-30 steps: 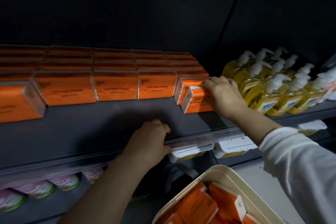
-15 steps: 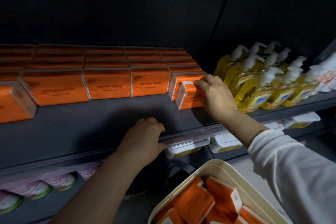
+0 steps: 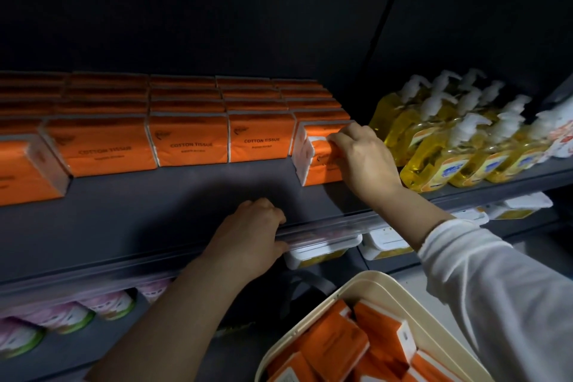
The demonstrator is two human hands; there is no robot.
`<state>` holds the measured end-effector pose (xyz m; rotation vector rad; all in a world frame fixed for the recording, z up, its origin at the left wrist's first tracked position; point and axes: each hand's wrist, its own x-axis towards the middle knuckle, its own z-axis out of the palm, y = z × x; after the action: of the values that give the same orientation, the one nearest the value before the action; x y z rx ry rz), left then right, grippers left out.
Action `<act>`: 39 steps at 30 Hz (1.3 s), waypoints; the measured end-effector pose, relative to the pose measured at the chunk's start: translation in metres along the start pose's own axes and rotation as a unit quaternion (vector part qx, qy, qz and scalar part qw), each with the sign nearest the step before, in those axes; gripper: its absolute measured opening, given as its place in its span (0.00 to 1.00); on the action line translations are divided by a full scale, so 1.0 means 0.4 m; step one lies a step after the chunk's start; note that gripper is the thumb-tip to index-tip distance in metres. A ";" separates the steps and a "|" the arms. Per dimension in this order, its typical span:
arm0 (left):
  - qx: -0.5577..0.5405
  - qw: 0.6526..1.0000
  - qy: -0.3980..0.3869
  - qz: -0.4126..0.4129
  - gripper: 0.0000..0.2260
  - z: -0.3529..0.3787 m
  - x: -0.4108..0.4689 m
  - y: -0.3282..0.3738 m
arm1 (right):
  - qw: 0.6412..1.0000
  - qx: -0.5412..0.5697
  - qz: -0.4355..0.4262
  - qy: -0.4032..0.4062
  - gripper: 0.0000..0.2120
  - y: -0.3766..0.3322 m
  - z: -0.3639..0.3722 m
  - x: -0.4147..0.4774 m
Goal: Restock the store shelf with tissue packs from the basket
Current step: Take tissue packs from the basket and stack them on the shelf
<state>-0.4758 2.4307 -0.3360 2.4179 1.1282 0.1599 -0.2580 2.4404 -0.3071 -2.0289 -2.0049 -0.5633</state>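
Rows of orange cotton tissue packs [image 3: 189, 139] stand on the dark grey shelf [image 3: 173, 205]. At the right end of the front row, one orange tissue pack [image 3: 319, 164] sits slightly ahead of the others, and my right hand [image 3: 362, 161] grips its top and front. My left hand [image 3: 251, 236] holds the clear front rail [image 3: 335, 226] of the shelf, fingers curled over it. A cream basket [image 3: 384, 288] at the bottom right holds several more orange packs [image 3: 335, 347].
Yellow pump bottles [image 3: 459, 146] stand right of the tissue packs on the same shelf. White-lidded tubs [image 3: 322, 250] hang below the rail. Pink and green packs [image 3: 62, 316] lie on the lower shelf at the left. One pack [image 3: 28, 167] juts forward at the far left.
My right hand has kept its hold on the end pack and nudged it back towards the row. My left hand stays on the rail. The view has shifted slightly.
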 end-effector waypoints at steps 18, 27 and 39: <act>-0.015 0.980 -0.058 0.192 0.15 0.092 -0.050 0.101 | 0.939 0.199 0.239 -0.148 0.26 0.016 0.045 -0.618; -0.010 0.977 -0.134 0.163 0.15 0.158 -0.028 0.124 | 0.906 0.135 0.324 -0.234 0.26 0.082 0.163 -0.721; -0.025 0.978 -0.146 0.149 0.12 0.178 0.012 0.123 | 0.873 0.192 0.385 -0.230 0.22 0.078 0.221 -0.741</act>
<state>-0.4176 2.3811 -0.3772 2.4519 0.6226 -0.0709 -0.2138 2.2090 -0.5100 -2.5571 -1.1339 0.4815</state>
